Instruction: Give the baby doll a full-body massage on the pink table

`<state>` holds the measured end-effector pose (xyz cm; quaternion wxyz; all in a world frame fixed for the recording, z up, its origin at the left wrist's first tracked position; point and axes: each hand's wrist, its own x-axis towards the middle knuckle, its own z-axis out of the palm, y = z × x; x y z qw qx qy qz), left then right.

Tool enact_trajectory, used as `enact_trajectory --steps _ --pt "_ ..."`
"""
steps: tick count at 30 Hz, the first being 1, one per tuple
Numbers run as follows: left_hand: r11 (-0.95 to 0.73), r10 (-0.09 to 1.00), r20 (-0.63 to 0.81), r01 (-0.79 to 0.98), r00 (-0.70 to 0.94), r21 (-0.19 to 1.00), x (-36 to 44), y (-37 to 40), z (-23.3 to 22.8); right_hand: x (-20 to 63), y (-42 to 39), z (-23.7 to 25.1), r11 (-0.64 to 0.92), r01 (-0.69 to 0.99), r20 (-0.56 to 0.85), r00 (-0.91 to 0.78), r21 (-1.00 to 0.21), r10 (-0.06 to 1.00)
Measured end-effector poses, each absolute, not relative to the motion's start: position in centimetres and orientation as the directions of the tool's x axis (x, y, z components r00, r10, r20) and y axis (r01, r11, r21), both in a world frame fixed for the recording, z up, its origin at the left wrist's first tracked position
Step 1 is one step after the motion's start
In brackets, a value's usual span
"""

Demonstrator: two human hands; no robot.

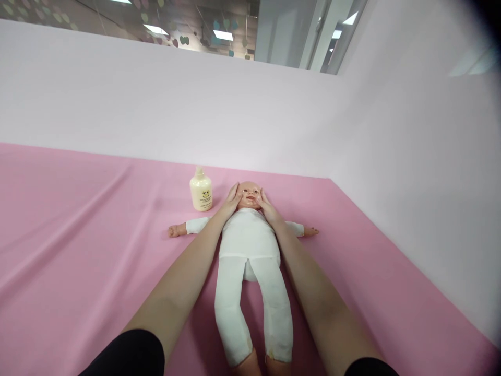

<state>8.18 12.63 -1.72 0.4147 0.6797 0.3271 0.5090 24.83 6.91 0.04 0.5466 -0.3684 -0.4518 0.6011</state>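
Note:
A baby doll [250,235] with a white cloth body lies on its back, head away from me, arms stretched out to both sides. My left hand [232,200] rests along the left side of the doll's head, fingers extended against the cheek. On the opposite cheek lies my right hand [268,205], its fingers also stretched out and touching the face. Both palms are turned inward and partly hidden. A cream-coloured lotion bottle [201,192] with a pump-like top stands upright just beyond the doll's outstretched arm on the left.
Pink sheeting [97,235] with a few creases covers the surface under the doll. A white wall [164,104] rises behind it, and another white wall [430,183] borders the right side. Above the back wall is a window [235,31] with ceiling lights visible.

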Motion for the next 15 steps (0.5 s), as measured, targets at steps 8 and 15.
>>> enact_trajectory --steps 8,15 --pt "-0.398 0.874 0.384 -0.013 0.299 0.917 8.1 11.5 -1.1 25.2 6.6 0.3 0.033 -0.204 0.055 -0.104 -0.978 0.993" --pt "-0.434 0.863 0.405 0.034 0.304 0.9 7.9 10.8 -0.4 25.3 7.0 -0.2 0.055 -0.181 0.081 -0.139 -0.982 0.987"
